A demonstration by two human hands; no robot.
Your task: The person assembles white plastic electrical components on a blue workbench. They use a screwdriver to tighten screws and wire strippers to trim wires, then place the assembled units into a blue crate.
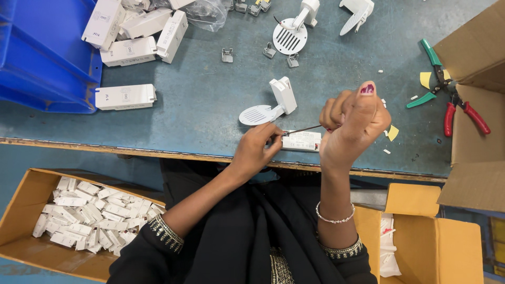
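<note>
The left hand [256,149] pinches down on a small white rectangular module [302,140] lying at the near edge of the bench [210,105], fingertips closed on its left end. The right hand [351,128] is closed in a fist, thumb raised, gripping the far end of a thin dark wire [303,129] that runs taut from the module; whether the wire is soldered or merely seated cannot be told from this view.

Handling judgement: the module appears light, rigid plastic, likely to skid on the smooth bench unless pinned; it is best held by its long sides. The wire is thin and flexible and probably the weak point, so any pull is best kept in line with it.

Surroundings: a white hinged bracket with a slotted round disc [267,107] stands just beyond the hands, close enough to be knocked. Red-handled pliers [463,113] and green-handled cutters [428,79] lie together near the right edge, beside an open cardboard flap [473,152]. White oblong housings [125,97] lie by a blue bin [47,52] at the far left corner. Open room lies mid-bench, left of the bracket. Below the near edge, a cardboard box of small white parts [87,218] sits to the left.
</note>
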